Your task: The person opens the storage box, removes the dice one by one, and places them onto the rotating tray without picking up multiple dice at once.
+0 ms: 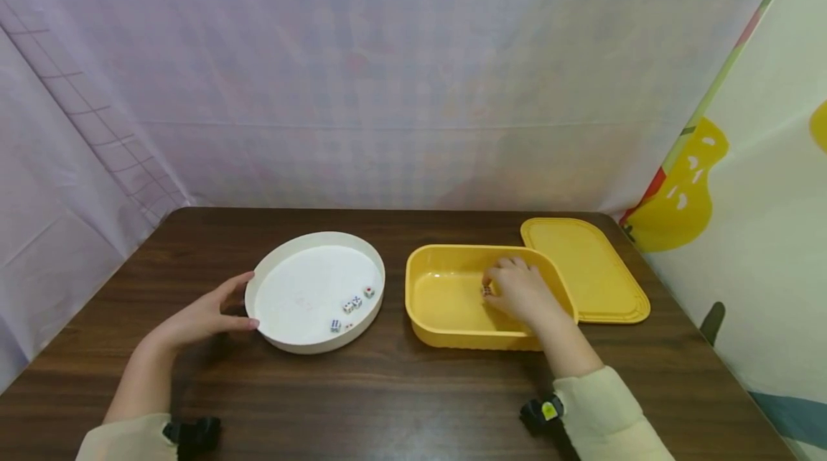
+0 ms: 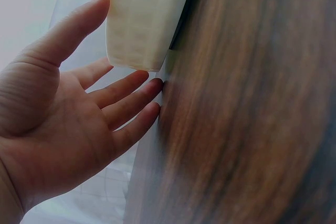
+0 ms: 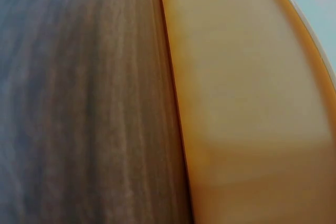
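My left hand [image 1: 200, 317] is at the left side of a round white tray [image 1: 291, 242], thumb and fingers spread and touching its wall. In the left wrist view, the thumb of this hand [image 2: 68, 103] meets the tray's side wall [image 2: 142, 24], with the fingertips at its lower edge. Several small white dice [image 1: 336, 325] lie in the tray's right part. Inside a yellow rectangular box [image 1: 426, 303], my right hand [image 1: 520, 292] pinches a small die [image 1: 487, 291] between thumb and fingers, partly covered by them. The right wrist view shows only the box's outer wall [image 3: 247, 77] and the table, not the hand.
A flat yellow lid [image 1: 581, 267] lies on the table at the right, its left edge behind the box. The dark wooden table [image 1: 362, 403] ends at a hanging pale curtain [image 1: 362, 87]. A printed cloth [image 1: 762, 231] hangs along the right side.
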`<action>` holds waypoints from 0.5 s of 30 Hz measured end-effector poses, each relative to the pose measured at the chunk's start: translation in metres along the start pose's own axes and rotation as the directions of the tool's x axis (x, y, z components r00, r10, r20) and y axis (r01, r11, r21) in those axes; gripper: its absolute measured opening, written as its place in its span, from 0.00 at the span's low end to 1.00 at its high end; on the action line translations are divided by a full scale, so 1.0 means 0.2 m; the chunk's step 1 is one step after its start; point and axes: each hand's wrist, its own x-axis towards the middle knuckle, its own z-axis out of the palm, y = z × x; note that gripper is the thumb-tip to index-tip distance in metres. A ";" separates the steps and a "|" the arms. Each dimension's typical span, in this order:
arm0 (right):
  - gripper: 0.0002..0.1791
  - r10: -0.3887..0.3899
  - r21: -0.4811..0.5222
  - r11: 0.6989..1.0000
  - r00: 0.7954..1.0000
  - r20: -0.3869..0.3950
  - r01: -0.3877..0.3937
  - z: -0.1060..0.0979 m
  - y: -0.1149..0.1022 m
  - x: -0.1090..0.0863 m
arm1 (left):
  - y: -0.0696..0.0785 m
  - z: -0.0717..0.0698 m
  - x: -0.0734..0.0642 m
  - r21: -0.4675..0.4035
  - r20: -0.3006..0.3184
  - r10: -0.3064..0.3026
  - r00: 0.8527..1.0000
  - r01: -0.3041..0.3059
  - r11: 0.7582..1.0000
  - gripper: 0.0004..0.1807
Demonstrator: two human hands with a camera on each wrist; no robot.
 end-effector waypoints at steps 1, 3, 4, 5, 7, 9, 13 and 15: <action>0.08 0.001 -0.001 1.000 1.000 0.002 -0.001 0.00 0.00 0.00 | 0.00 0.00 0.00 -0.001 0.001 -0.001 1.000 0.001 1.000 0.51; 0.07 0.000 -0.004 1.000 1.000 0.007 0.000 0.00 0.00 0.00 | 0.00 0.00 0.00 -0.001 0.001 -0.004 1.000 0.004 1.000 0.51; 0.07 -0.001 -0.004 1.000 1.000 0.011 0.001 0.00 0.00 0.00 | 0.00 0.00 0.00 0.000 0.002 -0.006 1.000 0.006 1.000 0.51; 0.06 -0.001 -0.006 1.000 1.000 0.013 0.002 0.00 0.00 0.00 | 0.00 0.00 0.00 0.000 0.002 -0.008 1.000 0.008 1.000 0.51; 0.06 -0.002 -0.007 1.000 1.000 0.018 0.002 0.00 0.00 0.00 | 0.01 0.00 0.00 0.000 0.002 -0.009 1.000 0.009 1.000 0.51; 0.06 -0.004 -0.005 1.000 1.000 0.019 0.004 0.00 0.00 0.00 | 0.01 0.00 0.00 0.001 0.002 -0.009 1.000 0.009 1.000 0.51; 0.06 -0.006 -0.006 1.000 1.000 0.016 0.006 0.00 0.00 0.00 | 0.01 0.00 0.00 -0.008 0.004 -0.009 1.000 0.009 1.000 0.51; 0.06 -0.008 -0.006 1.000 1.000 0.017 0.008 0.00 0.00 0.00 | 0.00 0.00 0.00 -0.010 0.005 -0.012 1.000 0.012 1.000 0.51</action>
